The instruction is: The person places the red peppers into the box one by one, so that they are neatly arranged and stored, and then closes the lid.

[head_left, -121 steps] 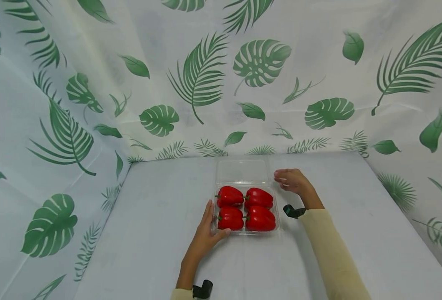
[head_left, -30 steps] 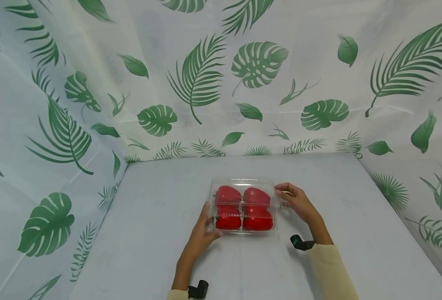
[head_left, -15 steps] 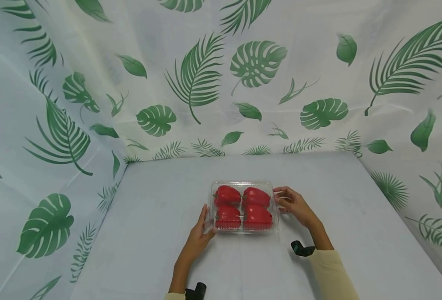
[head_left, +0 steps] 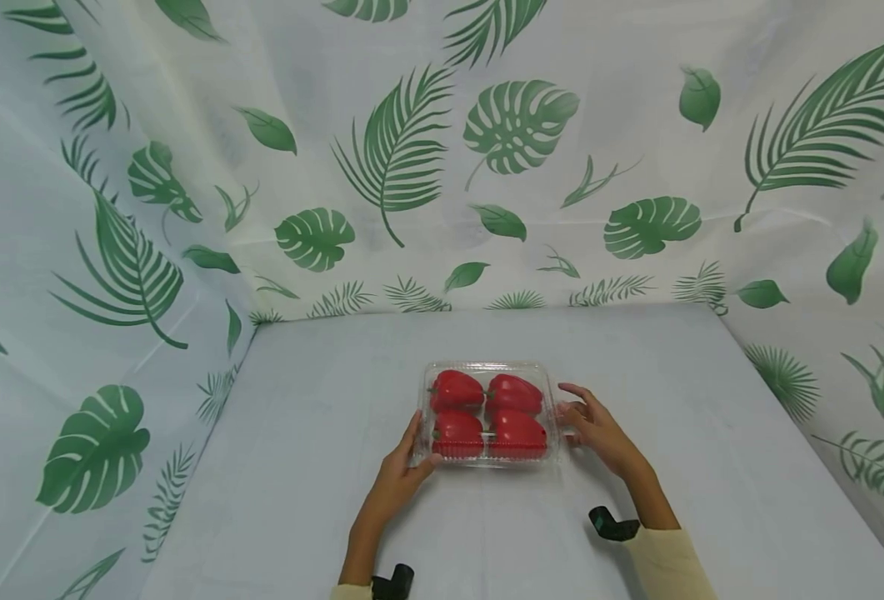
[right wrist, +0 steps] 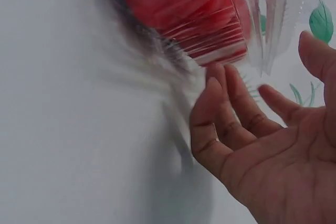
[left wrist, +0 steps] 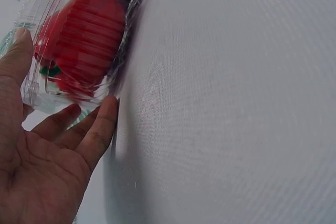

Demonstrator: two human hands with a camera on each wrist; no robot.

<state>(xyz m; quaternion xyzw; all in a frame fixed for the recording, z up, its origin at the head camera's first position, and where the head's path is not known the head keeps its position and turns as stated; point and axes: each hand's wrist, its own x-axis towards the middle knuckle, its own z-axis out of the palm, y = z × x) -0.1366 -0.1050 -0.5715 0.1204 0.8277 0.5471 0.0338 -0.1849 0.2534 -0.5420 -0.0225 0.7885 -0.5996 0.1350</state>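
A clear plastic clamshell box [head_left: 486, 368] lies on the table with its lid down over several red bell peppers [head_left: 516, 434]. Whether the lid is latched cannot be seen. At the box's front left corner, my left hand [head_left: 392, 483] holds on, thumb by the front edge and fingers along the left side. In the left wrist view, that thumb [left wrist: 20, 51] touches the rim while the fingertips meet the lower side. My right hand [head_left: 597, 433] is at the box's right side with fingers loosely bent; in the right wrist view its fingertips [right wrist: 214, 85] are at the wall.
The box stands mid-way on a white table [head_left: 322, 433]. Behind the table hangs a white cloth [head_left: 427, 50] printed with green leaves, which also runs along both sides. Each wrist carries a small black camera [head_left: 612, 525].
The lid, raised behind the peppers four seconds ago, has swung forward and down over them. My right hand has come along the right side toward the front. The left hand has stayed at its corner.
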